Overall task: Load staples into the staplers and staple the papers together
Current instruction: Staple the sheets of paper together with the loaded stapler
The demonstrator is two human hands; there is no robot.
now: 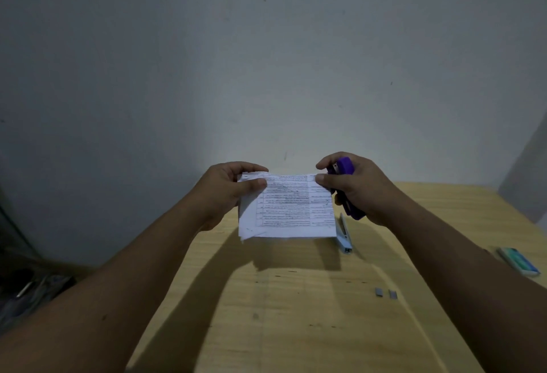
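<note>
A small stack of printed white papers (pixel 291 210) is held up above the wooden table (pixel 296 313). My left hand (pixel 228 189) pinches the stack's top left corner between thumb and fingers. My right hand (pixel 358 189) grips a purple stapler (pixel 344 167), and its thumb and forefinger pinch the stack's top right corner. A light blue stapler (pixel 344 236) lies on the table just below and right of the papers, partly hidden by them.
Two short staple strips (pixel 385 293) lie on the table at the right. A teal and white staple box (pixel 518 260) sits near the right edge. A grey wall stands behind the table. Dark clutter lies on the floor at the left.
</note>
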